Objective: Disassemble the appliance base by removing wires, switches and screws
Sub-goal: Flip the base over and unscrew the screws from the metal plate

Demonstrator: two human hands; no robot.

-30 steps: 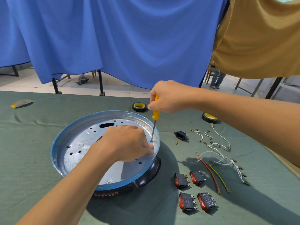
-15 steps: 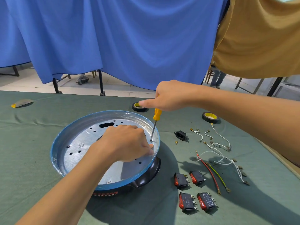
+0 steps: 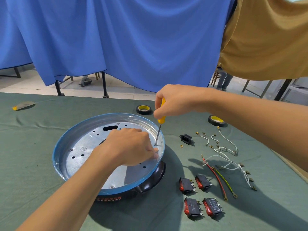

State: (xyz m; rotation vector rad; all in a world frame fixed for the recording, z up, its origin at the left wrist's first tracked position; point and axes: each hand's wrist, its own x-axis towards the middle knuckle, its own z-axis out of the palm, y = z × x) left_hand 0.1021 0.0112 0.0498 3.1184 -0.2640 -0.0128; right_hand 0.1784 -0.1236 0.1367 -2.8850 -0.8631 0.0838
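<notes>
The round appliance base (image 3: 78, 139), a blue-rimmed metal pan on a black housing, sits on the green cloth. My right hand (image 3: 175, 101) grips a yellow-handled screwdriver (image 3: 161, 120) held almost upright, its tip on a screw (image 3: 156, 145) at the pan's right inner edge. My left hand (image 3: 128, 147) lies inside the pan with curled fingers, its fingertips pressing down just below the screw. Several red-and-black rocker switches (image 3: 199, 195) lie to the right of the base. Loose white, red and green-yellow wires (image 3: 223, 162) lie beyond them.
A black power socket (image 3: 186, 138) and small brass terminals (image 3: 181, 146) lie right of the pan. Two black tape rolls (image 3: 144, 109) (image 3: 216, 120) rest further back. A grey-yellow scrap (image 3: 23, 105) lies far left. Blue and tan cloths hang behind the table.
My right hand has turned on the screwdriver handle: its forefinger stuck out half a second ago and is wrapped round the handle again now. The left hand and the base have stayed put.
</notes>
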